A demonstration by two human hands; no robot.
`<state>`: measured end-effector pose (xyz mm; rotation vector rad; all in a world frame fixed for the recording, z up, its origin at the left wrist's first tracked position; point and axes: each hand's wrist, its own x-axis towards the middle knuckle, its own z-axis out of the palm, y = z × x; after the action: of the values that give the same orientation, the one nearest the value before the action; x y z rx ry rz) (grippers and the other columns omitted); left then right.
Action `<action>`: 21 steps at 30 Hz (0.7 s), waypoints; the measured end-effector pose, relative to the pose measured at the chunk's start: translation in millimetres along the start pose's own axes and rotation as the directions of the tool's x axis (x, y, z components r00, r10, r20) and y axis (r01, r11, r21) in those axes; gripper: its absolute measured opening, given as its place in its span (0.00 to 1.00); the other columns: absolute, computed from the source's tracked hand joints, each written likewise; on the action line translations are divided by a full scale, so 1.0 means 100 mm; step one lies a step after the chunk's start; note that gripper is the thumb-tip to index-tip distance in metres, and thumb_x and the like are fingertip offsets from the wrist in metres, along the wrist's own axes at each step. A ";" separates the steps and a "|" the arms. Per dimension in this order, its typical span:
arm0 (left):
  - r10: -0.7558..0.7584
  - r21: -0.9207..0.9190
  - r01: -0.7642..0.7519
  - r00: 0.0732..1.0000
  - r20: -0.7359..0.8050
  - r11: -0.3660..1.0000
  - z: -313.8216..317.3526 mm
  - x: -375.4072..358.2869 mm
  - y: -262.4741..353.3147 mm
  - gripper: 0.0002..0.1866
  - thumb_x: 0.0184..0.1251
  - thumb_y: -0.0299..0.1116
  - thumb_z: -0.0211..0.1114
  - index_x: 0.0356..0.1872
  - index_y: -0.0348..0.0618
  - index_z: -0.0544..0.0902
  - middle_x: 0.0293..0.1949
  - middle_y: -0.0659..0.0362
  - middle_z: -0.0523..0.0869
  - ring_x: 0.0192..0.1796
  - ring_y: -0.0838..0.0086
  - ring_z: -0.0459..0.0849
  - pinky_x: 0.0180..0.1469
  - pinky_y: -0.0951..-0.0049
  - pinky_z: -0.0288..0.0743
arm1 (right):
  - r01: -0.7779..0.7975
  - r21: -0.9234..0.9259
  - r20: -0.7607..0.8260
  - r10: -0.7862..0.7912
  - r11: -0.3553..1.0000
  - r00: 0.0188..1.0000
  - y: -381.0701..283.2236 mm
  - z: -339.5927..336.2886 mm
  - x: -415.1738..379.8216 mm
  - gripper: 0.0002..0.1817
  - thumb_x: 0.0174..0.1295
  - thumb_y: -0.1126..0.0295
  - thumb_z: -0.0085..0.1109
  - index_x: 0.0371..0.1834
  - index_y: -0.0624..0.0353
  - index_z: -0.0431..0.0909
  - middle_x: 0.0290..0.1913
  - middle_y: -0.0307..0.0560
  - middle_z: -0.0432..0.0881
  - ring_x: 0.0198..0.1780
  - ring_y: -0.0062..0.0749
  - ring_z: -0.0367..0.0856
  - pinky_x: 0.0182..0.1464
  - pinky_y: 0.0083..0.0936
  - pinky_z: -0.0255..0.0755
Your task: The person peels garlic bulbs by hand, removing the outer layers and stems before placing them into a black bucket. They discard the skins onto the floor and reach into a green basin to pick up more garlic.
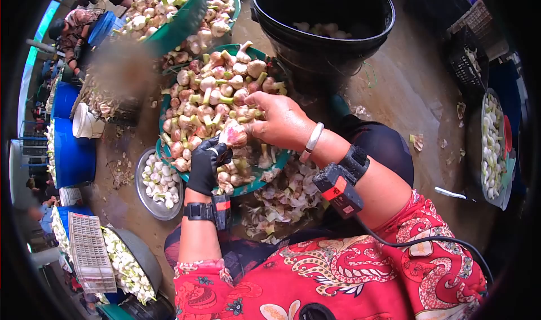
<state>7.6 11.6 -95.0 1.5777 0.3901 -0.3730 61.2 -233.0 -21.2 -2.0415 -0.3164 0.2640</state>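
Observation:
My left hand (205,165), in a black glove, is closed on a garlic bulb (233,134) with pinkish, partly peeled skin. A pale strip shows at its fingers; I cannot make out what it is. My bare right hand (282,120) comes from the right, its thumb and fingers closed at the bulb's other side. Both hands are over a green basket (260,183) heaped with unpeeled garlic bulbs (208,86) with short stems. Left of the basket, a metal bowl (147,202) holds white peeled garlic. Loose garlic skins (284,201) lie below the basket.
A tall black bucket (315,55) with some garlic inside stands beyond the basket. Another garlic pile (217,18) is at the back. Blue tubs (75,161), a white bucket (88,121) and a co-worker (76,32) are at left. A basin of white garlic (492,145) stands far right.

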 end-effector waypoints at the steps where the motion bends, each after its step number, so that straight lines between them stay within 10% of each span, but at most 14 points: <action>1: 0.050 0.014 -0.051 0.998 0.031 0.999 -0.01 -0.13 0.26 0.16 0.66 0.31 0.58 0.50 0.30 0.78 0.39 0.56 0.84 0.37 0.74 0.85 0.42 0.74 0.81 | 0.013 0.005 0.051 -0.013 1.000 0.999 0.01 0.07 0.02 0.34 0.49 0.70 0.67 0.64 0.57 0.69 0.46 0.58 0.83 0.47 0.42 0.83 0.49 0.32 0.75; 6: 0.368 0.220 -0.387 0.921 0.125 0.895 0.09 -0.63 0.83 0.12 0.67 0.26 0.58 0.48 0.29 0.80 0.41 0.55 0.85 0.42 0.71 0.86 0.46 0.70 0.82 | -0.119 0.629 0.327 -0.123 0.768 0.937 -0.16 0.30 0.04 0.42 0.43 0.76 0.68 0.68 0.57 0.64 0.55 0.54 0.78 0.57 0.37 0.77 0.58 0.30 0.71; 7: 0.198 -0.086 -0.195 0.980 0.029 0.977 0.13 -0.66 0.87 0.11 0.65 0.25 0.61 0.45 0.30 0.81 0.41 0.55 0.85 0.42 0.73 0.85 0.47 0.72 0.80 | -0.156 0.636 0.367 -0.118 0.755 0.923 -0.18 0.31 0.05 0.41 0.43 0.78 0.66 0.67 0.57 0.66 0.53 0.53 0.78 0.56 0.39 0.78 0.56 0.30 0.72; 8: 0.214 -0.012 -0.215 0.976 -0.043 0.977 0.14 -0.67 0.86 0.10 0.64 0.25 0.62 0.44 0.31 0.82 0.41 0.56 0.85 0.42 0.74 0.84 0.47 0.74 0.79 | -0.154 0.635 0.367 -0.120 0.757 0.922 -0.19 0.35 0.04 0.41 0.43 0.78 0.66 0.67 0.57 0.66 0.53 0.53 0.78 0.56 0.39 0.78 0.56 0.30 0.72; 10: 0.235 0.057 -0.230 0.966 -0.109 0.972 0.15 -0.67 0.83 0.10 0.63 0.24 0.63 0.43 0.32 0.82 0.42 0.56 0.85 0.42 0.75 0.84 0.48 0.76 0.78 | 0.365 0.211 0.012 -0.376 0.907 0.927 -0.21 0.42 0.02 0.42 0.40 0.85 0.64 0.64 0.50 0.67 0.56 0.49 0.75 0.55 0.38 0.77 0.55 0.29 0.73; 21: 0.496 0.498 -0.442 0.868 0.027 0.746 0.14 -0.65 0.84 0.08 0.62 0.26 0.64 0.40 0.34 0.84 0.38 0.56 0.86 0.40 0.72 0.83 0.45 0.72 0.75 | 0.611 0.097 -0.016 -0.613 0.786 0.790 -0.25 0.35 0.03 0.40 0.36 0.90 0.60 0.60 0.51 0.72 0.56 0.53 0.75 0.56 0.52 0.76 0.52 0.35 0.75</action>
<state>-11.1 -6.6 9.3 2.1338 -0.0496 0.0197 49.9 -191.5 -16.1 -1.7296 -0.9380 -0.1108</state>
